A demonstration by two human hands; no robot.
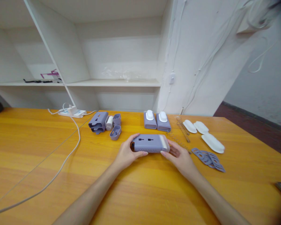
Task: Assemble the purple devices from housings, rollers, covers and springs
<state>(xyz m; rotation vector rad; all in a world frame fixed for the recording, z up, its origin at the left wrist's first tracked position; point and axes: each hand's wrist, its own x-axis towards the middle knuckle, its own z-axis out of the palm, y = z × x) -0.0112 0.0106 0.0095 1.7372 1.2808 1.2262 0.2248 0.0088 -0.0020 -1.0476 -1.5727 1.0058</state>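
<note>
Between my two hands is a purple-grey plastic housing [150, 145] with two keyhole slots in its upper face and small perforations along its near side. My left hand [127, 152] grips its left end, thumb along the near edge. At the opposite end, by a pale translucent band, my right hand [180, 157] holds it with thumb and fingers. Just behind it stand two similar purple housings, a left one [150, 124] and a right one [164, 126], each with a white cap. Coil springs [183, 129] lie to the right, partly behind my right hand.
White oval covers [213, 142] and flat grey-purple plates [208, 159] lie at the right. At back left are more purple housings [98, 121] and small purple cups [115, 132]. A power strip [72, 112] trails a white cable [71, 159] across the table [140, 193]. Shelves [117, 82] stand behind.
</note>
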